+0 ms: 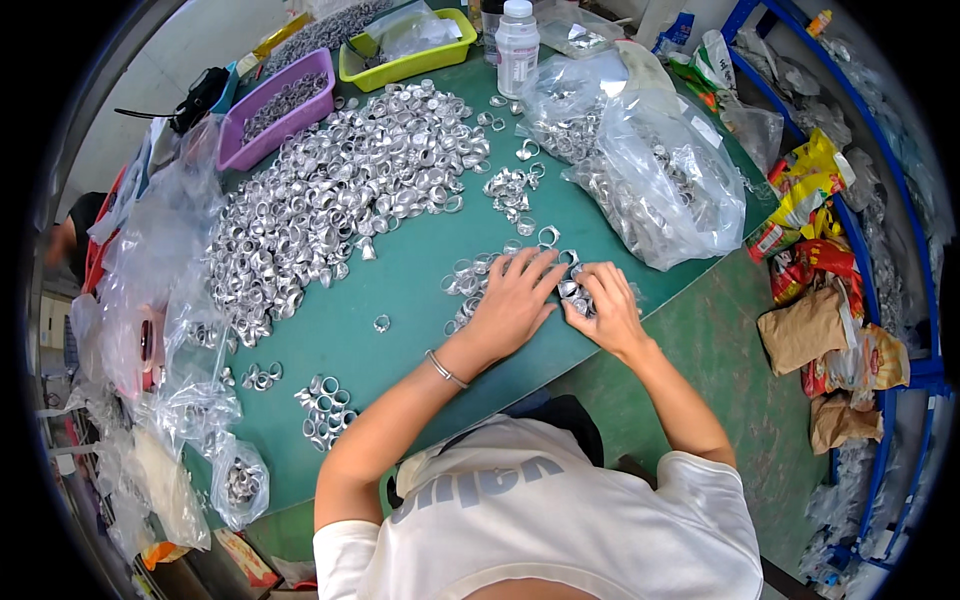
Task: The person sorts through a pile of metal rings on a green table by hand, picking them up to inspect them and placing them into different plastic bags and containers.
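My left hand (512, 302) lies palm down with its fingers spread over a small group of silver-coloured rings (466, 280) near the table's right front edge. Close beside it, my right hand (610, 312) has its fingers and thumb bent around a few rings (572, 291); exactly how many it grips is hidden. Just beyond the fingertips lies a single ring (548, 236). A large heap of similar rings (350, 170) covers the far left part of the table. Smaller clusters lie farther off (511, 190) and by my left forearm (325, 412).
On the green table (420, 300) stand a purple basket (278, 145), a yellow-green basket (410, 68) and a white bottle (517, 50). Clear bags of rings (665, 190) sit at the far right. Plastic bags (165, 270) crowd the left edge. A blue shelf (885, 200) with packages stands right.
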`<state>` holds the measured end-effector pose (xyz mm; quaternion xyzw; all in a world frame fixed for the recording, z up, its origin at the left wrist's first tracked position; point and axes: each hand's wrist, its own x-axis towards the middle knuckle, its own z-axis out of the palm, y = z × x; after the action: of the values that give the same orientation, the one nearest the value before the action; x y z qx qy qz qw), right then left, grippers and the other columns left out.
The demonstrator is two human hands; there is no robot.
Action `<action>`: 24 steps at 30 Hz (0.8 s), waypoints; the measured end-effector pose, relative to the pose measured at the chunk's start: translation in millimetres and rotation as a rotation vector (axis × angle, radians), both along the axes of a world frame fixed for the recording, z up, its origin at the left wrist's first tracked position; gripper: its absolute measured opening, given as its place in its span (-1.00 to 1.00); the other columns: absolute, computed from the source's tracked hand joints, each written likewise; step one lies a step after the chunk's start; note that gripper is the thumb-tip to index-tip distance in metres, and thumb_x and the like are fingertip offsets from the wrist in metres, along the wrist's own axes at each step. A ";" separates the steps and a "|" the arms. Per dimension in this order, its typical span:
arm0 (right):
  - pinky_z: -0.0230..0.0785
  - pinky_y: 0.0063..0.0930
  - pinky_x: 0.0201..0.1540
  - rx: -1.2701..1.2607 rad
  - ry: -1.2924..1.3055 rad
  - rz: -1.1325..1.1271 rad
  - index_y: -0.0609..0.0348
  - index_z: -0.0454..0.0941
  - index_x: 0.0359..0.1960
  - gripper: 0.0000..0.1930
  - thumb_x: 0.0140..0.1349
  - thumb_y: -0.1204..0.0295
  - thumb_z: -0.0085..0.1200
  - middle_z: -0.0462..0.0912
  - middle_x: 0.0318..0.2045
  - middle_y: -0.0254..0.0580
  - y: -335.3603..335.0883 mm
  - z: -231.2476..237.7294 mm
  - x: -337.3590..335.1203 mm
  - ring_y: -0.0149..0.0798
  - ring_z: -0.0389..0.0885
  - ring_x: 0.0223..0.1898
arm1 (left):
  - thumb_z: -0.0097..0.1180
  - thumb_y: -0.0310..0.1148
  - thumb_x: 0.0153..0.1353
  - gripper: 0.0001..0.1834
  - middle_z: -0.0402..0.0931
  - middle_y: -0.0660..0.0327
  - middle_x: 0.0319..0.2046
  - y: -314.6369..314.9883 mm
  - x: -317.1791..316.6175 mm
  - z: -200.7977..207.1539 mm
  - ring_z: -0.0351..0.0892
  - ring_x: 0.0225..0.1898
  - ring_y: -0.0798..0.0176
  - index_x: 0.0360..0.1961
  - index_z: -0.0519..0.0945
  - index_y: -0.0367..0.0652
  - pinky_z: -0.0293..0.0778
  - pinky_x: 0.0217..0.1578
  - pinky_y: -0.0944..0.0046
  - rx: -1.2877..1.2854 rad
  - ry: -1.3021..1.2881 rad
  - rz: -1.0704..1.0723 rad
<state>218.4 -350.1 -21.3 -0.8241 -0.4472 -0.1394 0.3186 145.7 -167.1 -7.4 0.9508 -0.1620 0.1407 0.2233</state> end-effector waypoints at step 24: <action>0.32 -0.55 -0.63 1.339 1.481 0.148 0.09 0.37 -0.14 -0.77 0.24 0.33 0.08 0.52 -0.32 -0.19 42.1 13.6 36.6 -0.30 0.52 -0.39 | 0.23 -0.47 0.01 -0.48 0.33 0.11 0.07 4.8 -14.2 5.2 0.29 0.12 -0.01 0.06 0.42 -0.13 0.20 0.06 0.06 -0.226 -0.051 0.172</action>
<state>255.0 -308.0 -7.7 -0.3240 -0.0154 0.2061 0.9232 131.6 -162.3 -2.2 0.9261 -0.0686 0.2006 0.3120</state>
